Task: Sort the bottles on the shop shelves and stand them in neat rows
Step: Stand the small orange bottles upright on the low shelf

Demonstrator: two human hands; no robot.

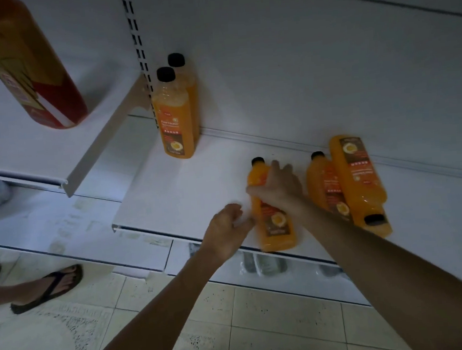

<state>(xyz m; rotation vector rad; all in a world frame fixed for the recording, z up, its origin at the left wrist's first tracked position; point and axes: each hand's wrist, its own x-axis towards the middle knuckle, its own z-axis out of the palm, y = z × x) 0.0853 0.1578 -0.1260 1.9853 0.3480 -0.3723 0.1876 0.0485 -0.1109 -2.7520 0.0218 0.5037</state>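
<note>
Right hand (277, 188) gripping lying orange bottle (275, 223), left hand (225, 230) loosely open just beside it, lying pair (359, 182) right, upright pair (175, 124) at white shelf (184, 191) back.

Shop: white slotted shelving (197, 182), bottled stock (175, 118)

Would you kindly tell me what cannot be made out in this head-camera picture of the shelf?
Head view: the label on the gripped bottle is blurred and partly covered by the right hand.
Whether the left hand touches that bottle: blurred.
The rear upright bottle: mostly hidden behind the front upright bottle.
The large bottle: top cut off by the upper edge.
The goods under the shelf: too dark and blurred.
</note>
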